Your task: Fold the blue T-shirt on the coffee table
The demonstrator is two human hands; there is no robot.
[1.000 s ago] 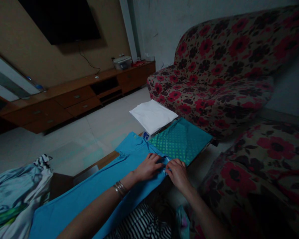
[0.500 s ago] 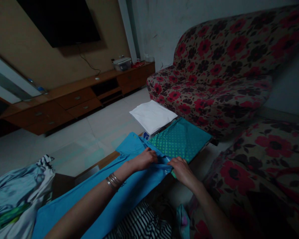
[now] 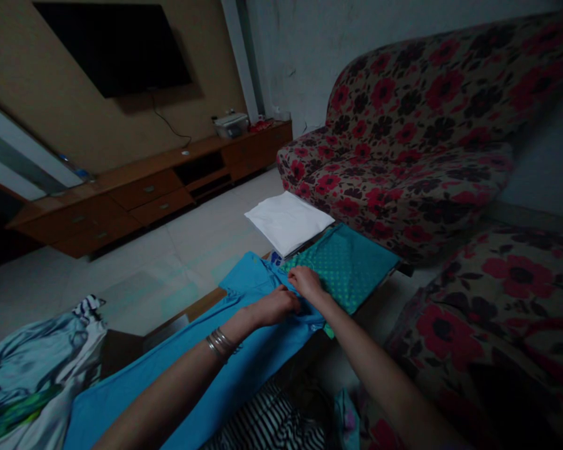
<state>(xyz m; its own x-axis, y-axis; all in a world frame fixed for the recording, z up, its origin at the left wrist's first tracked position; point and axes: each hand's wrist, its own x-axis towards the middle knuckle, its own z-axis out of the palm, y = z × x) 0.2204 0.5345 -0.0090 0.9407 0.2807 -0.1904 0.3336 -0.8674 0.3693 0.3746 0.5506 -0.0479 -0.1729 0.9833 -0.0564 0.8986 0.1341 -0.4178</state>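
A blue garment [image 3: 206, 356] lies stretched across the low table in front of me, its upper end towards the folded cloths. My left hand [image 3: 280, 304], with bangles on its wrist, is closed on the garment near that end. Just beyond it, my right hand [image 3: 306, 281] has its fingers pinched together at the garment's far edge, beside the green dotted cloth [image 3: 351, 269]. What lies under the fingertips is partly hidden. Behind the green cloth sits a folded white cloth [image 3: 288, 222].
Loose clothes [image 3: 32, 356] are heaped at the left. A flowered sofa [image 3: 403, 150] stands at the back right, with another flowered seat [image 3: 507, 300] at the right. A wooden cabinet [image 3: 145, 187] runs along the wall under a television [image 3: 117, 50].
My right hand has moved left and away from me, from the garment's right corner to beside my left hand. The view has tilted slightly upward.
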